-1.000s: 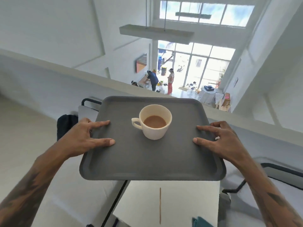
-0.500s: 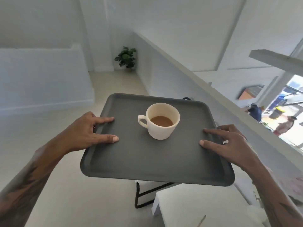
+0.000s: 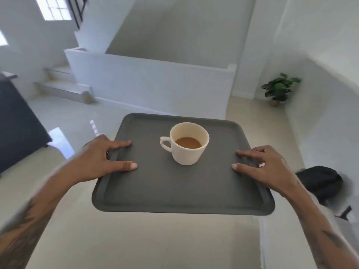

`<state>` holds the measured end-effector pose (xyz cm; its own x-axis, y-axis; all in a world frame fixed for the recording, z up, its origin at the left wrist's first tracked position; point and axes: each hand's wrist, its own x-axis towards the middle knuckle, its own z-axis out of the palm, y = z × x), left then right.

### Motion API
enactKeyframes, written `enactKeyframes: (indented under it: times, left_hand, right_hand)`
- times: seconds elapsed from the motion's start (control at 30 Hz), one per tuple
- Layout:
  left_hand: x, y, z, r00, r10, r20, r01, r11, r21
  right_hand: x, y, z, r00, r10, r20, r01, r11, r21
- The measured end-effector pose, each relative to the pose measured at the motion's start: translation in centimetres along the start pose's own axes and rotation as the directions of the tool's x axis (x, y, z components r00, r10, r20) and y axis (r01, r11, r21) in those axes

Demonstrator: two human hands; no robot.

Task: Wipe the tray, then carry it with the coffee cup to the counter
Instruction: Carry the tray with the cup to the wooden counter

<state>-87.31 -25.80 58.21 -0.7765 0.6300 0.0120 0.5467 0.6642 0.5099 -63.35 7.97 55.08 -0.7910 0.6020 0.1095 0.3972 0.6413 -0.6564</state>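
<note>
1. Both grips are clamped on the flat dark grey plastic tray with rounded corners (image 3: 174,191): my left hand (image 3: 101,158) takes its left rim, my right hand (image 3: 264,166) its right rim.
2. On the left, my thumb (image 3: 124,165) and forefinger lie flat on the tray's upper face, pointing inward; the other fingers are hidden under the rim.
3. On the right, my thumb (image 3: 242,167) and forefinger rest on top in the same way, with the remaining fingers curled over the edge.
4. I see the tray held in the air at about chest level, roughly level, above a pale beige floor (image 3: 136,239).
5. A cream ceramic coffee cup with a small loop handle (image 3: 187,143) stands upright on the tray, a little beyond its centre, between my two hands and touching neither.
6. The cup's handle points to the left, and brown coffee fills it part way.
7. Ahead stands a low white half wall (image 3: 151,84), with pale steps (image 3: 62,84) to its left.
8. A green potted plant (image 3: 279,88) sits on the floor in the far right corner.
9. A black rounded object (image 3: 320,183) lies just beyond my right wrist; blur keeps me from telling what it is.
</note>
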Motion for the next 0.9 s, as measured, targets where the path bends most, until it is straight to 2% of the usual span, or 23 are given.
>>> enactKeyframes:
  times: [0.2,0.43,0.6,0.73,0.9]
  left_hand:
    - [-1.7,-10.1,-6.8,0.961,-0.241,-0.137,0.240,0.970,-0.026]
    - [-3.2,-19.1,-10.8,0.830,-0.490,-0.266,0.482,0.871,-0.098]
    - [-2.1,-23.6,-12.9,0.703,-0.619,-0.350,0.579,0.784,-0.222]
    - [0.0,-27.2,-14.3,0.567,-0.701,-0.432,0.599,0.711,-0.368]
    - [1.0,-31.6,-17.3,0.436,-0.788,-0.435,0.701,0.600,-0.386]
  right_hand:
    - [11.0,-10.0,10.5,0.961,-0.214,0.175,0.203,0.976,0.076]
    - [21.5,-20.9,22.4,0.832,-0.435,0.345,0.397,0.901,0.177]
    - [28.5,-28.6,29.6,0.708,-0.565,0.423,0.517,0.823,0.234]
    - [34.8,-35.6,35.3,0.576,-0.661,0.481,0.619,0.737,0.272]
    - [39.1,-44.6,42.7,0.429,-0.724,0.540,0.700,0.644,0.308]
